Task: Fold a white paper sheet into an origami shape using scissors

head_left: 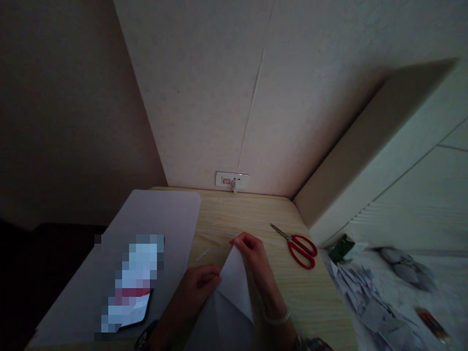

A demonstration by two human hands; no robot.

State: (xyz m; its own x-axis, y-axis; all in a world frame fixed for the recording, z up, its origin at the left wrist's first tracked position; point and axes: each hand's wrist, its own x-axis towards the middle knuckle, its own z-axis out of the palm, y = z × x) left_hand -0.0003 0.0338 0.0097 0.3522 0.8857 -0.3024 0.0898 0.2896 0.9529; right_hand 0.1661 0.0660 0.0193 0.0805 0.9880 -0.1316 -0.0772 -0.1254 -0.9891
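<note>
A white sheet of paper (234, 280), folded to a point, lies on the light wooden table (256, 214). My right hand (256, 263) pinches the pointed top corner of the sheet, fingers pressed together on it. My left hand (199, 285) is curled and presses down on the sheet's left folded edge. A bead bracelet (278, 319) sits on my right wrist.
Red-handled scissors (298, 243) lie to the right on the table. A large white sheet (146, 219) covers the table's left side, with a phone (133, 302) on it. A wall socket (231, 179) is behind. Paper scraps (369, 297) lie on the floor at right.
</note>
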